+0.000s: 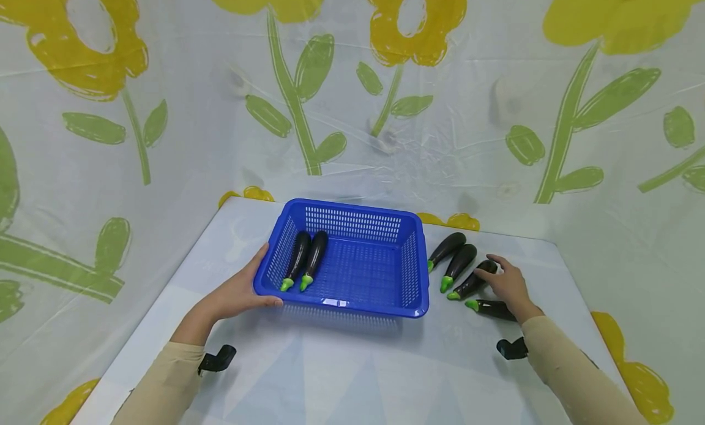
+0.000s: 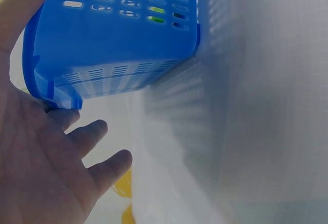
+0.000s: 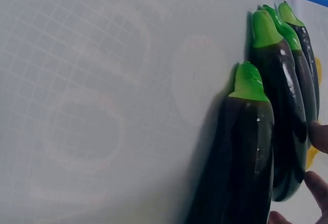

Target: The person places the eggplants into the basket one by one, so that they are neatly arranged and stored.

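Eggplants (image 1: 461, 264), six of them, lie in two groups: two side by side at the left inside the blue basket (image 1: 363, 272), mid-frame, and four fanned out on the white table (image 1: 330, 376) to its right. Each has a glossy dark body and a bright green cap toward the lower left.

Left of centre, the left hand (image 1: 237, 293) holds the basket by its near left corner in a wide spread, thumb over the near rim; the left wrist view shows three fingers spread apart below the rim. Right of centre, the right hand (image 1: 509, 284) curls thumb and fingers round the blunt end of the third eggplant; how firmly, I cannot tell.

Print on the cloth (image 1: 473, 161) across the upper frame is pictorial: yellow flowers (image 1: 437, 21) with green stems and leaves. Pale triangles mark the table at lower centre. Faint rings on it, left in the right wrist view, are too pale to make out.
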